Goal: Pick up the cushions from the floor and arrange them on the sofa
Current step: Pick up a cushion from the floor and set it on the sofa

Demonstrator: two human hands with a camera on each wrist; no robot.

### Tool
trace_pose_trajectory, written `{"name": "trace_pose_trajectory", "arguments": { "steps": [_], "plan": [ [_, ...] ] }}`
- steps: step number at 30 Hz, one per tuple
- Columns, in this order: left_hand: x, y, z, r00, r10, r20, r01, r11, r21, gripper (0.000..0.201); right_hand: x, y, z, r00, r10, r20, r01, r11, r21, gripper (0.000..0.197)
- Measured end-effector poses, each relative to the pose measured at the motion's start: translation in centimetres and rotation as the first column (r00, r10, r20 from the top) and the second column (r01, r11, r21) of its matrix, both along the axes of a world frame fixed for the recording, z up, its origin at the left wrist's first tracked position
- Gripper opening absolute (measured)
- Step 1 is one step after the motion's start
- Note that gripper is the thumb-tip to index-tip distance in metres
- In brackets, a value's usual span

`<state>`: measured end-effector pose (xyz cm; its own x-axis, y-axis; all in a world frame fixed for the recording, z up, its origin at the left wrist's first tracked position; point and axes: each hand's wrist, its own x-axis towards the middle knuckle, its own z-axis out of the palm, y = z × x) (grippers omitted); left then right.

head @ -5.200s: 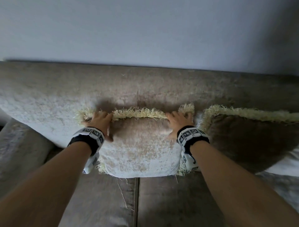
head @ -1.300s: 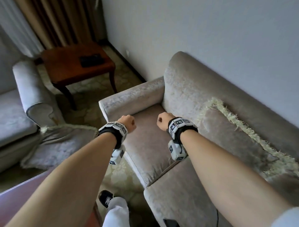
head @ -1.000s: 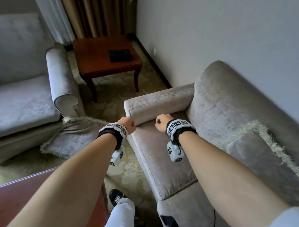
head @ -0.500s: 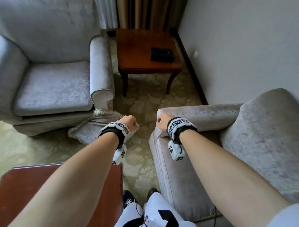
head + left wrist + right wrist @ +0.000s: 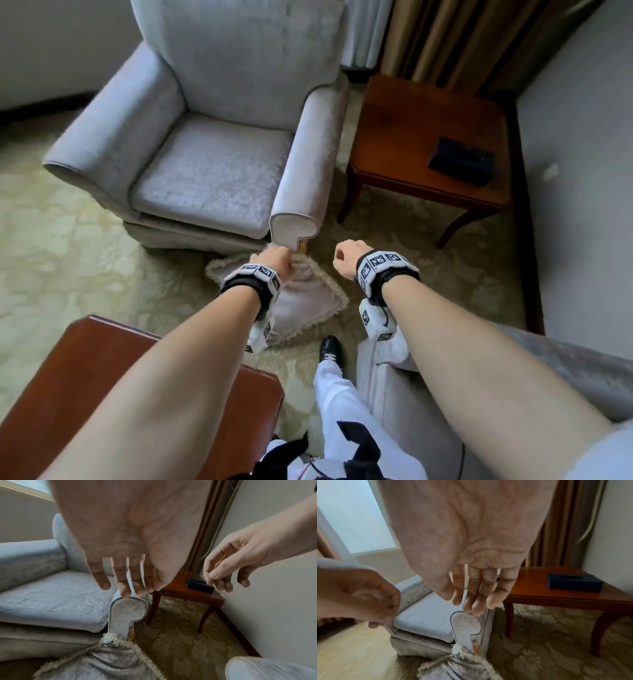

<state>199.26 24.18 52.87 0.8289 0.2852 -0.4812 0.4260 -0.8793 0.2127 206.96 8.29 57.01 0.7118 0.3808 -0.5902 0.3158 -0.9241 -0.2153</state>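
Since the fringed cushion looks soft and light, grasp its opposite edges; left hand and right hand hang loosely curled, empty

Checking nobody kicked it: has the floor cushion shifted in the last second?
No: the cushion still lies at the foot of the armchair, as before.

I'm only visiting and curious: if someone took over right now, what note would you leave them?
Hands: left hand open and empty, above the cushion; right hand open and empty, to its right.
The fringed cushion lies on the carpet against the front of the armchair. The sofa is at the person's right.
Done: these views do not show.
Left: grasp the cushion, carry it to the sofa and arrange it.
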Motion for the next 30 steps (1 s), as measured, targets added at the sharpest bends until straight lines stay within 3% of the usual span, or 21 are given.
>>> {"name": "trace_pose_trajectory", "arguments": {
  "steps": [5, 15, 22, 30],
  "plan": [
    [3.5, 2.4, -2.5, 0.990, 0.139, -0.018, -0.139, 0.990, -0.017, 0.029, 5.3, 3.7, -2.7, 0.992, 0.122, -0.018, -0.121, 0.993, 0.010, 0.020],
    [4.4, 5.6, -9.7, 0.979, 0.172, -0.112, -0.180, 0.982, -0.061, 0.019, 9.1, 7.3, -10.6, 0.970, 0.216, -0.112, -0.217, 0.976, 0.002, 0.018],
    [6.0, 8.2, -19.4, 0.979, 0.179, -0.101, -0.187, 0.978, -0.086, 0.027, 10.5, 10.2, -21.1, 0.960, 0.233, -0.157, -0.238, 0.971, -0.012, 0.022],
    [10.2, 10.5, -33.4, 0.978, 0.200, -0.054, -0.203, 0.978, -0.052, 0.042, 13.0, 13.6, -35.8, 0.961, 0.257, -0.107, -0.255, 0.966, 0.028, 0.046]
  ]
}}
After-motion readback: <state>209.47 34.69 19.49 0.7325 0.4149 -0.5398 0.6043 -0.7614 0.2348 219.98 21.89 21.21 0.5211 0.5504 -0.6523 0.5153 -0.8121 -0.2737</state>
